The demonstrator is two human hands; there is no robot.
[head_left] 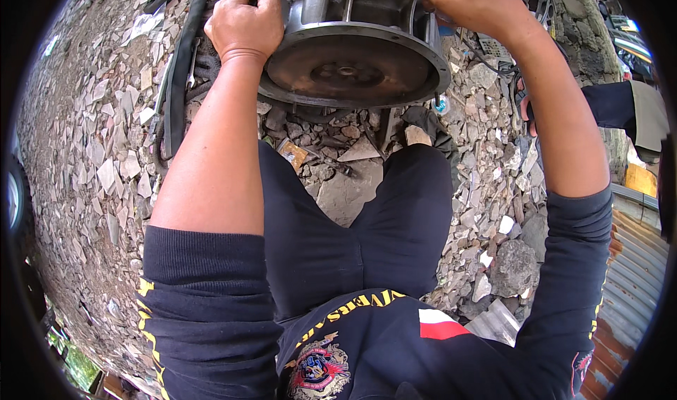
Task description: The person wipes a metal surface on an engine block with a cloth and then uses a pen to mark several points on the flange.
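A heavy grey metal bell housing [352, 29] stands in front of my knees, cut off by the top of the picture. Its round mouth faces me, with a brown, rust-toned disc [345, 72] inside and a hub at the centre. My left hand [247, 19] is closed on the housing's left upper edge, thumb and fingers curled over it. On the other side my right hand [469, 1] reaches over the housing's right upper part with bent fingers pressed together. What those fingertips hold is lost at the picture's top edge.
Broken tile and stones cover the ground [106, 139]. A dark rubber strip [180, 82] lies left of the housing. Another person's dark sleeve [606, 106] comes in from the right, the hand partly behind my right forearm. Corrugated metal sheeting [631, 273] and a large rock [513, 267] are at right.
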